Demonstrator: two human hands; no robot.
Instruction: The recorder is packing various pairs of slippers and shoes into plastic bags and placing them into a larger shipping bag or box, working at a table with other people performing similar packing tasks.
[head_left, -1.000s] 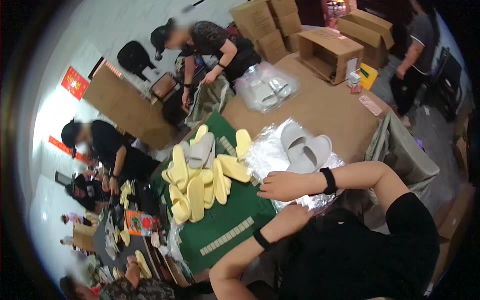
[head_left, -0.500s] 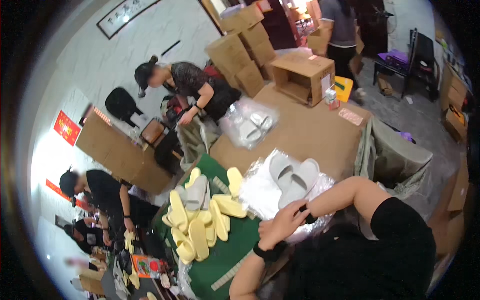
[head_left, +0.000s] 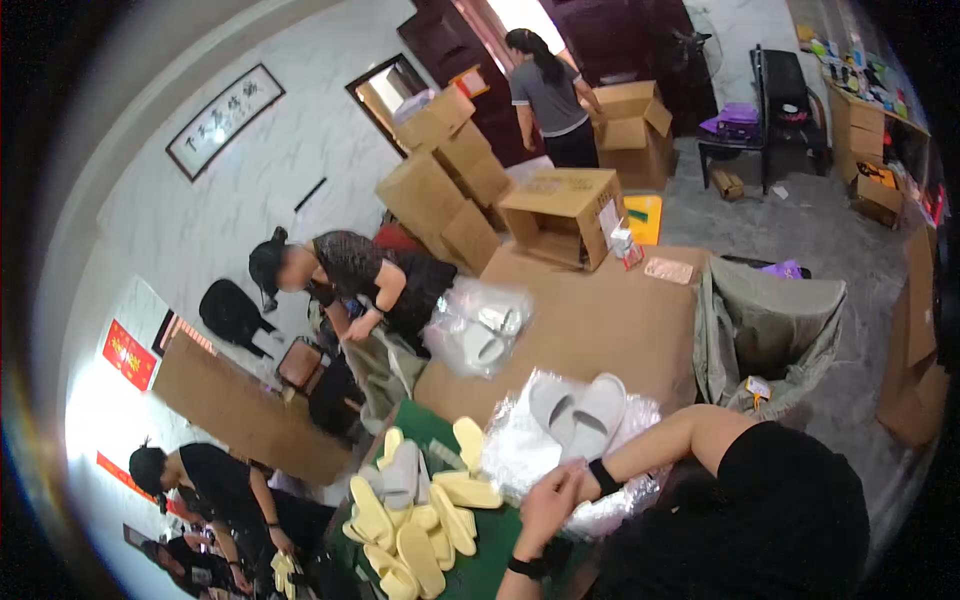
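Observation:
My left hand (head_left: 543, 512) and my right hand (head_left: 571, 484) meet at the near edge of the plastic bags, just below a pair of grey slippers. The left fingers curl in against the right hand; what lies between them is hidden. My right hand's fingers are mostly covered. The grey slippers (head_left: 590, 425) lie crossed over each other on a stack of clear, shiny plastic bags (head_left: 510, 445). Left of my hands, a pile of pale yellow slippers (head_left: 420, 560) rests on a green mat (head_left: 490, 560), with some light grey slippers (head_left: 402, 475) among them.
Bagged slippers (head_left: 480, 325) lie on the brown tabletop (head_left: 580, 320), opposite me. An open cardboard box (head_left: 560, 215) sits at its far end. A cloth-lined bin (head_left: 770, 320) stands on the right. Co-workers stand to the left, and another person (head_left: 550, 95) is by a far box.
The view has tilted up, so the table sits lower. My hands stay together near the slippers. The far person now stands beside a cardboard box, more fully in view.

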